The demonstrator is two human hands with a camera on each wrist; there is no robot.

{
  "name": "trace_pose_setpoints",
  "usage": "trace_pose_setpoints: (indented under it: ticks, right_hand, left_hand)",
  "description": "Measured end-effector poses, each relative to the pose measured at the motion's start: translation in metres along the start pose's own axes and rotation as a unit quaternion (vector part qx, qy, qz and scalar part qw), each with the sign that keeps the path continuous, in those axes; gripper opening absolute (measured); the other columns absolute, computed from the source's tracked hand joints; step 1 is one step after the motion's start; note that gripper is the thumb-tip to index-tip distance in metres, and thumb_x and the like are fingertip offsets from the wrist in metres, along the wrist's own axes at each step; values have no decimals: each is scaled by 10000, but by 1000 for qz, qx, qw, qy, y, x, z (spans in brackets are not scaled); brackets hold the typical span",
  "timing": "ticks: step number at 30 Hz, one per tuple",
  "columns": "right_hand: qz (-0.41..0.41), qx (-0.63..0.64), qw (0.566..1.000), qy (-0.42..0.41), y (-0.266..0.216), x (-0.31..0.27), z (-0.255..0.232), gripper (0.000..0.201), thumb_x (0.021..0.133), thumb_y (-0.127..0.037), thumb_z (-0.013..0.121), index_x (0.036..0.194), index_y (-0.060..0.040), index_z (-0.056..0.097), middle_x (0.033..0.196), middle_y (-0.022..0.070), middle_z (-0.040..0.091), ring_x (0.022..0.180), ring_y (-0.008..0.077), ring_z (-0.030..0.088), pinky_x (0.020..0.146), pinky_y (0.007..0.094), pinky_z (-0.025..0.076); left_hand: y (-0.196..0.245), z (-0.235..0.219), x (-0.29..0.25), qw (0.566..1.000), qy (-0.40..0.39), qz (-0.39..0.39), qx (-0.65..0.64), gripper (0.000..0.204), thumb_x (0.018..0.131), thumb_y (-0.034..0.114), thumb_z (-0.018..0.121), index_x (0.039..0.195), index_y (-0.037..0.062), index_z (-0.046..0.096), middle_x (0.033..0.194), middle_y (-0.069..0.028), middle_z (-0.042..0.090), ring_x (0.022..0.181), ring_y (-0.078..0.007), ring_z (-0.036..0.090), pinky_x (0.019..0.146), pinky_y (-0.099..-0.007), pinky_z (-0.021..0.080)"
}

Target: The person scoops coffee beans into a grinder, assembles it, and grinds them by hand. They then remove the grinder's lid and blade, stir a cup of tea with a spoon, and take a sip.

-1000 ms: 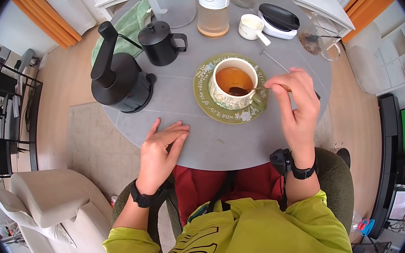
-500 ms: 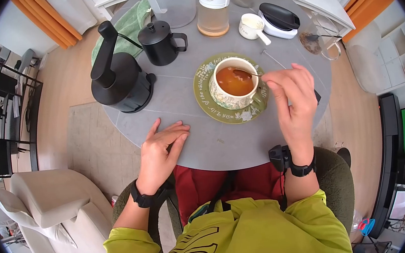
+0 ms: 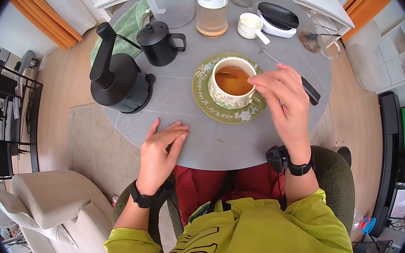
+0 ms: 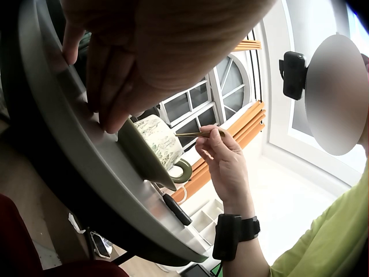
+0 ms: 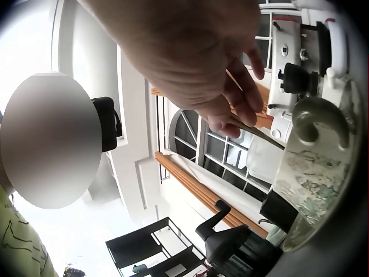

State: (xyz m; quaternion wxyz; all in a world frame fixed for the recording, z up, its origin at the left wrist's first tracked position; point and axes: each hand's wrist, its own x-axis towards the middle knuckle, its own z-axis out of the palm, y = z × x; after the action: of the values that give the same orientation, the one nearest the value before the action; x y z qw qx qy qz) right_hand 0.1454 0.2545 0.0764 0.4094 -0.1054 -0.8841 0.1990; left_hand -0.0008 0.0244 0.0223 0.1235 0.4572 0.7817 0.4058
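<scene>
A patterned cup [image 3: 228,94] with amber liquid stands on a green saucer [image 3: 205,107] with white lettering. Above the cup's right rim, the right hand [image 3: 286,98] pinches a thin spoon between thumb and fingers. The right wrist view shows the spoon's handle [image 5: 259,134] slanting down to the cup [image 5: 308,179]; its bowl is hidden there. In the left wrist view the handle [image 4: 190,134] also reaches from the fingers to the cup. The left hand [image 3: 160,153] rests on the grey table, left of the saucer, fingers relaxed, holding nothing.
A black hand grinder [image 3: 120,83] and a black pot [image 3: 159,44] stand left of the cup. Behind it are a lidded glass container [image 3: 212,14], a small white cup [image 3: 250,26] and a white scale [image 3: 279,30]. A black-handled tool [image 3: 311,90] lies at the right.
The right hand has moved left and slightly down, closer to the cup's rim, and the spoon has shifted within the liquid. More of the black-handled tool shows. The left hand stays in place.
</scene>
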Motion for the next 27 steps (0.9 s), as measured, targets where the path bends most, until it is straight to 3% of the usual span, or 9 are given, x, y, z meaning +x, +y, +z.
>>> trace_pose_setpoints:
  ticks: [6,14,17,22,24,26,27]
  right_hand:
    - [-12,-82,996,38,5,0,-9,83,844,-77,701,926,-69,714,812,53,634,791,240,597,953,437,443]
    - [17,30,999,-2,-2,-3,-13,52,872,-99,685,900,-58,697,816,56,640,786,243,595,937,434,446]
    - [6,12,1000,5,-2,-1,-8,57,874,-102,684,907,-59,701,818,56,642,789,242,594,946,437,439]
    - [-2,-39,999,9,2,3,-9,61,871,-97,681,919,-69,707,818,52,633,804,234,594,976,446,423]
    - [-7,-60,998,7,4,3,-10,63,870,-94,680,923,-73,708,818,50,629,808,232,593,986,448,418]
    - [-1,-69,997,22,6,0,-11,69,865,-89,680,926,-82,711,822,43,625,814,227,592,995,445,414]
    - [-3,-73,997,16,7,-1,-12,69,865,-89,680,926,-82,711,822,43,625,814,227,592,995,445,414]
  left_hand:
    - [-1,0,0,1000,0,-1,-4,114,906,52,635,945,15,735,1036,-96,742,1088,-260,678,1134,-500,322]
    - [0,-1,1,1000,-1,-3,-9,110,909,43,628,924,12,732,1026,-103,742,1088,-263,678,1135,-499,319]
    - [4,-5,0,1000,-22,1,-6,138,906,46,631,1005,24,725,1061,-109,734,1089,-273,675,1134,-503,318]
    - [55,-41,2,998,6,35,48,340,864,-14,608,1202,0,648,1118,-140,712,1090,-308,669,1138,-512,312]
    - [83,-61,-5,998,49,42,8,338,866,18,567,1196,-26,631,1116,-156,712,1045,-296,682,1139,-556,295]
    - [110,-88,-9,984,43,157,74,223,888,85,525,1061,3,640,962,-123,719,906,-259,694,1119,-605,307]
    - [116,-101,-17,974,49,201,92,125,910,145,523,923,56,611,846,-71,666,806,-227,669,1117,-621,300]
